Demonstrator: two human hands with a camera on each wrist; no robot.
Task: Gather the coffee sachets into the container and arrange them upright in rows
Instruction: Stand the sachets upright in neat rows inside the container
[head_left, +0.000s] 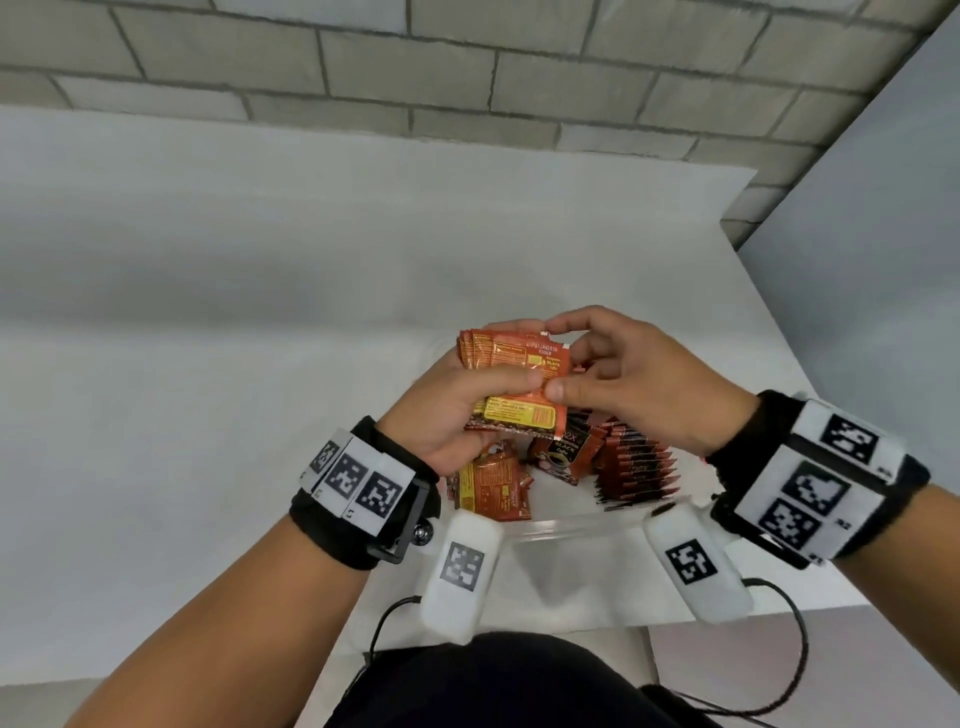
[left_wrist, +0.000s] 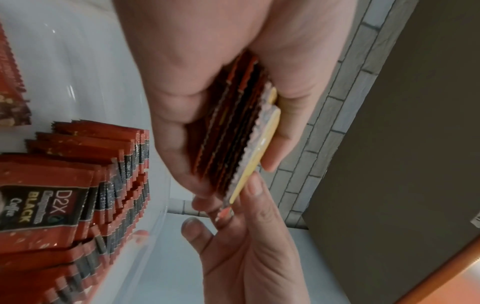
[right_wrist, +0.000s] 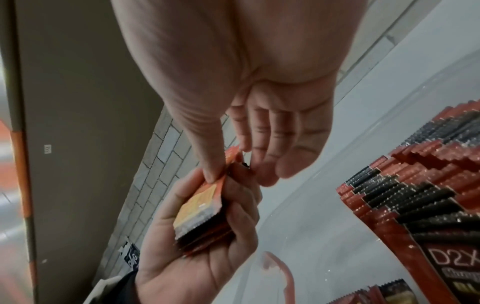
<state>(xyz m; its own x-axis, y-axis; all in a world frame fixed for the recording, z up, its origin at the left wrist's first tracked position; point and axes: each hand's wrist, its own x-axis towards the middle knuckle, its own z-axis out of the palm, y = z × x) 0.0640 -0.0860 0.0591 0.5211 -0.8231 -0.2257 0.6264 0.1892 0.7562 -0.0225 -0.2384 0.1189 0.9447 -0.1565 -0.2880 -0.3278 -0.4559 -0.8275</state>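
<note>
1. Closest in on the head view: the clear container sits at the near table edge, right in front of the person; its near rim shows between the two wrist rigs, while its far rim is hidden behind the hands.
2. Inside it, a row of sachets stands upright on the right; a few loose sachets lie flat or tilted on the left; one black-label sachet leans between them.
3. Just above that, the left hand is clamped round a stack of sachets, thumb across the top face; the right hand pinches the stack's right edge with thumb and fingertips, so both hands are closed on it, held over the container.
4. The left wrist view shows what the head view can't: the stack seen edge-on, several serrated edges fanned in the palm, and the right hand's fingers meeting its corner; the row reads "D2X BLACK Coffee" there.
5. The right wrist view gives the other side: thumb on the yellow face of the stack, left hand cupping it from below; the row is cut off at the frame's right.
6. Further out, the table is open to the left and beyond; its right edge is close to the container; a brick wall runs behind.
7. Exact sachet count in the stack is hard to make out; the wrist views are blurry.
</note>
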